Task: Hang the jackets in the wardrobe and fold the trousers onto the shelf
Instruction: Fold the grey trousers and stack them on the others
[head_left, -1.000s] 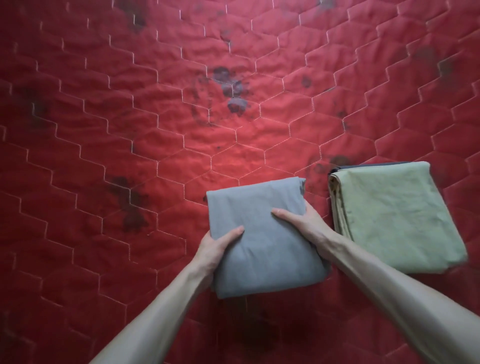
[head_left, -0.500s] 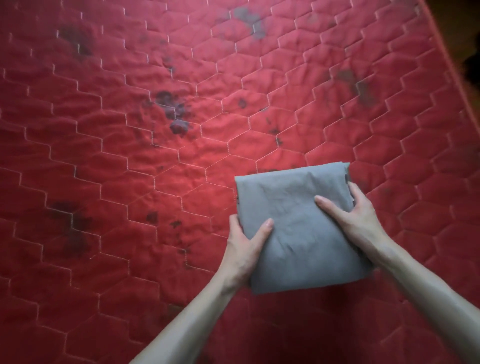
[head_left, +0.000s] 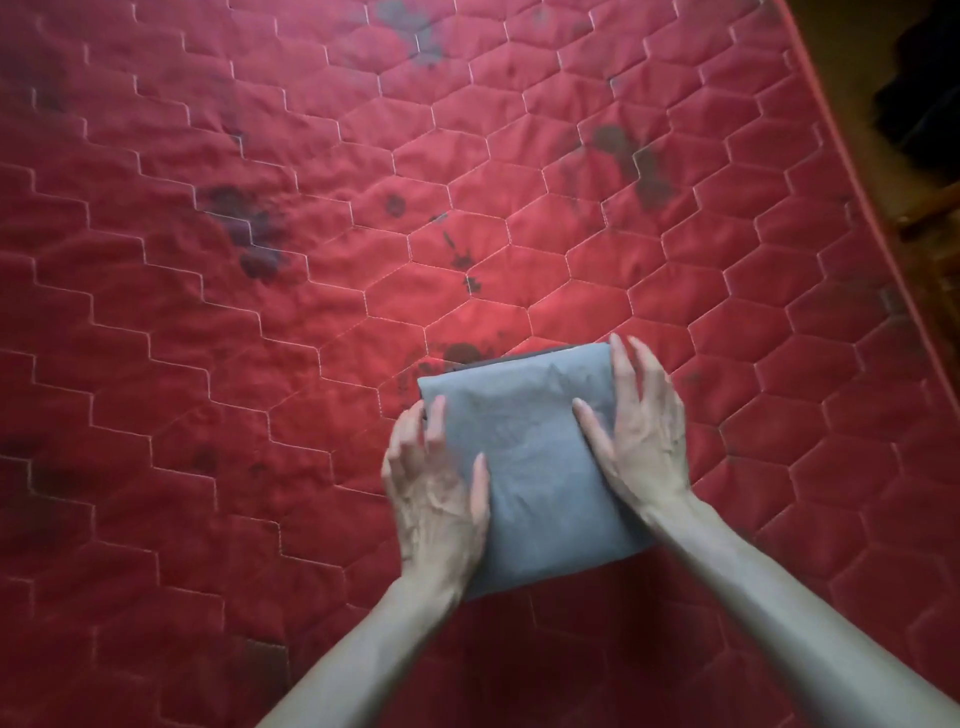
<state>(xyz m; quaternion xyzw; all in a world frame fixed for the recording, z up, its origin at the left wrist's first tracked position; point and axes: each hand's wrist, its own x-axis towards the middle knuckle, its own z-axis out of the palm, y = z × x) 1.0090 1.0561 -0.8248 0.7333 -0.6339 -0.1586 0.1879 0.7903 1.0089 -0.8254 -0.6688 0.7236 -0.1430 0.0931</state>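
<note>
While both hands press down with straight, spread fingers, one folded grey pair of trousers (head_left: 524, 467) lies on the red quilted mattress (head_left: 260, 312), toward its right edge (a dark layer peeks out beneath). One left hand (head_left: 436, 493) and one right hand (head_left: 641, 436) flank the bundle.
</note>
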